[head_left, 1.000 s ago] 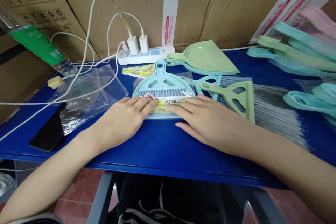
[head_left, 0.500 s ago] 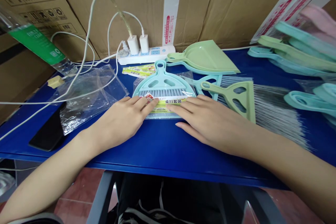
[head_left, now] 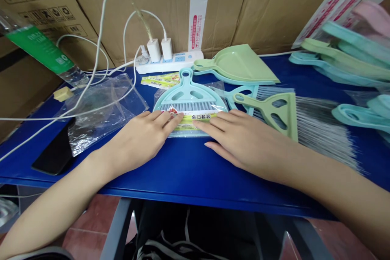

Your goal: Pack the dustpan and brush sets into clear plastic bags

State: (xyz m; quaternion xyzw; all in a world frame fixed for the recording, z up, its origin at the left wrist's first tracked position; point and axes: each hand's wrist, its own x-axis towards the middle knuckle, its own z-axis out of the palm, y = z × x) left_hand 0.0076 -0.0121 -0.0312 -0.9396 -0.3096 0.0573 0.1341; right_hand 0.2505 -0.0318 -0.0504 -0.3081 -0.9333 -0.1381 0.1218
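A light blue dustpan and brush set (head_left: 188, 91) lies flat on the blue table, wrapped in a clear bag with its handle pointing away from me. Across its near part runs a yellow and white label (head_left: 201, 116). My left hand (head_left: 146, 136) rests on the left end of the label, palm down, fingers stretched out. On the right end lies my right hand (head_left: 237, 138), also palm down, its fingers spread and the thumb apart on the table side. Just right of it are a green brush (head_left: 274, 111) and a blue brush (head_left: 248, 93) with grey bristles.
Behind are a green dustpan (head_left: 240, 65), loose labels (head_left: 160, 80) and a power strip (head_left: 176, 61) with white cables. Clear plastic bags (head_left: 100, 109), a black phone-like slab (head_left: 56, 150) and a bottle (head_left: 39, 46) stand left. Bagged dustpan sets (head_left: 344, 61) pile up at right.
Both hands stay on the bagged set with hardly any movement. The whole view has shifted very slightly.
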